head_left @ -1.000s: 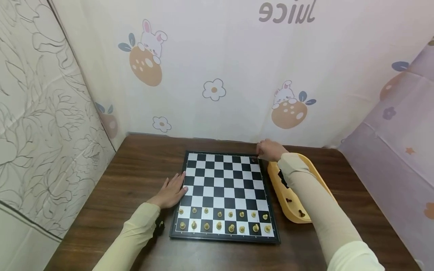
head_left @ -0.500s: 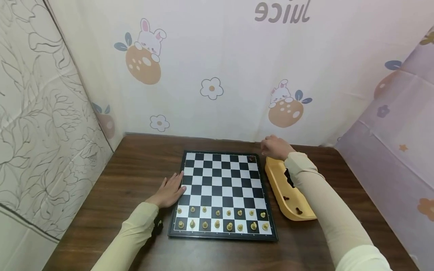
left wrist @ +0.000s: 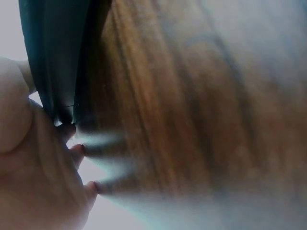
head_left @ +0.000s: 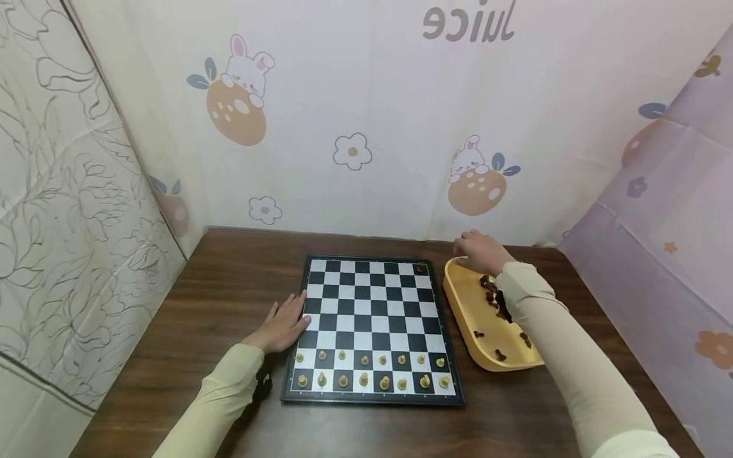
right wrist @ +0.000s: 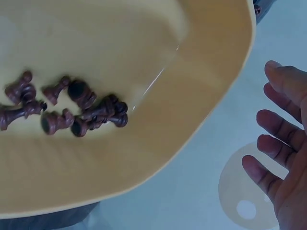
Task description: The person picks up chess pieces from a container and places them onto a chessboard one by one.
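Over the far end of the yellow tray [head_left: 458, 305], at the table's [head_left: 229, 305] right side, the right hand [head_left: 478, 251] hovers with fingers [right wrist: 276, 124] spread, holding nothing — dark chess pieces [right wrist: 72, 112] lie heaped inside. Flat by the chessboard's [head_left: 369, 318] left edge rests the left hand [head_left: 283, 324], seemingly relaxed — light pieces [head_left: 372, 372] line the near rows.

A dark brown wooden table [head_left: 229, 286] carries the work area. Behind it hangs a cream fabric backdrop [head_left: 366, 95] printed with rabbits on orange fruit [head_left: 236, 95], small white flowers [head_left: 352, 151] and mirrored grey lettering [head_left: 469, 22]. On the left stands a pale panel with grey line-drawn flowers [head_left: 74, 210]. A lilac printed cloth [head_left: 670, 210] hangs at the right.
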The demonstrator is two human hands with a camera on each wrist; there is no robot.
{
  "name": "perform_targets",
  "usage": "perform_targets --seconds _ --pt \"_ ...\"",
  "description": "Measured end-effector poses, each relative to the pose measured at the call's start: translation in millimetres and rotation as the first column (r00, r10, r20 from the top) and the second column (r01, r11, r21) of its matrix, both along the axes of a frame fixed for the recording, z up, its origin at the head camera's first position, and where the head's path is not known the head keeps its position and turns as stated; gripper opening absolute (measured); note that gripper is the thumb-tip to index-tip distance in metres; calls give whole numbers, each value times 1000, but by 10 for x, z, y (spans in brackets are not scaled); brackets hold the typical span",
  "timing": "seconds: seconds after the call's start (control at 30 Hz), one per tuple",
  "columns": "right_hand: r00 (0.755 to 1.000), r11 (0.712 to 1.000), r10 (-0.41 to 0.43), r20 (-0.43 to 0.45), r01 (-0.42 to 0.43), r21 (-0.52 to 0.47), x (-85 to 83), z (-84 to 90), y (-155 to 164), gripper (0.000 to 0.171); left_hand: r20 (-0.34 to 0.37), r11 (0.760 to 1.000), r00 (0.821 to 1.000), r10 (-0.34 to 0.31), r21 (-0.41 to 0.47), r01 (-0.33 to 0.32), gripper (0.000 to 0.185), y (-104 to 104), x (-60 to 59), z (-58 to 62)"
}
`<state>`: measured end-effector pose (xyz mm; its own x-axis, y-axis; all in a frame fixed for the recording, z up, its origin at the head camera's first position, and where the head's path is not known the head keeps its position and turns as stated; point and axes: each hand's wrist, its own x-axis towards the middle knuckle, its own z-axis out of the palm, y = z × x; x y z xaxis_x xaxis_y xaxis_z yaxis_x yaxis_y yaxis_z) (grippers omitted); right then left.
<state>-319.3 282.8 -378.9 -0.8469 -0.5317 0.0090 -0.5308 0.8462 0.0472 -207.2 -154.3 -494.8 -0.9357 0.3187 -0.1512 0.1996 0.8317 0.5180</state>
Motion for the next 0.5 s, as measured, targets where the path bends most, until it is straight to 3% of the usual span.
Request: perform_targets --seconds 0.5 --pt "1000 1000 -2 -17 3 22 243 81 179 15 5 1000 1000 -12 16 12 64 -23 -1 4"
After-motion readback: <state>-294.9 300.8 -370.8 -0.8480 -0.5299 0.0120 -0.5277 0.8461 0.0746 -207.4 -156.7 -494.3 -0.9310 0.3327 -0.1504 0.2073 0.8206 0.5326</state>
